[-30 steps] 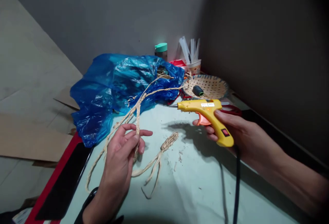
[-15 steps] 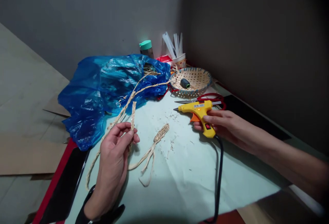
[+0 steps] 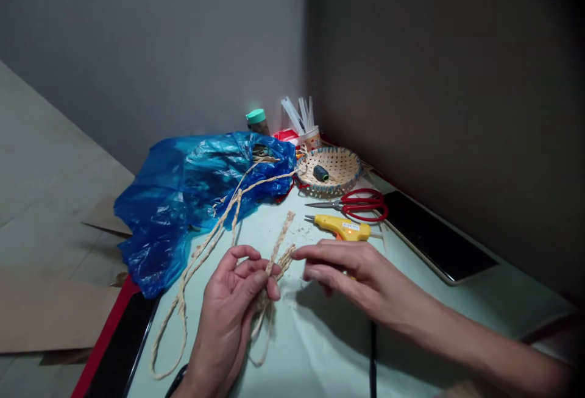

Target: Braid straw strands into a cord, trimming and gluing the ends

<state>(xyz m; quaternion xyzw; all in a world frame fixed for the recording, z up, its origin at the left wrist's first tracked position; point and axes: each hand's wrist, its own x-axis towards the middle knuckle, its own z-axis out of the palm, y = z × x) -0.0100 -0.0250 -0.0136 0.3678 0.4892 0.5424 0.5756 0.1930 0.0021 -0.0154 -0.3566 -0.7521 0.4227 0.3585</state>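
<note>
My left hand (image 3: 244, 300) pinches a pale braided cord (image 3: 282, 234) between thumb and fingers, its end standing up above the grip. Just right of it lies a short folded bundle of braid (image 3: 286, 258), with loose strands trailing below my left hand. My right hand (image 3: 345, 270) is over the table with its index fingertip at the bundle's end; thumb and index are apart and I see nothing held between them. Beyond the right hand, a yellow glue gun (image 3: 342, 227) lies on its side, its handle partly hidden by that hand.
Red-handled scissors (image 3: 363, 204) lie behind the glue gun, left of a dark phone (image 3: 439, 233). A woven basket (image 3: 338, 169) holds a dark thread spool (image 3: 320, 173). A blue plastic bag (image 3: 169, 172), long cord (image 3: 214, 242), cup of glue sticks (image 3: 311, 137) and green-lidded jar (image 3: 256, 119) are around.
My right hand has let go of the glue gun, now lying on the table, and moved left toward the braid. My left hand has shifted right with the cord.
</note>
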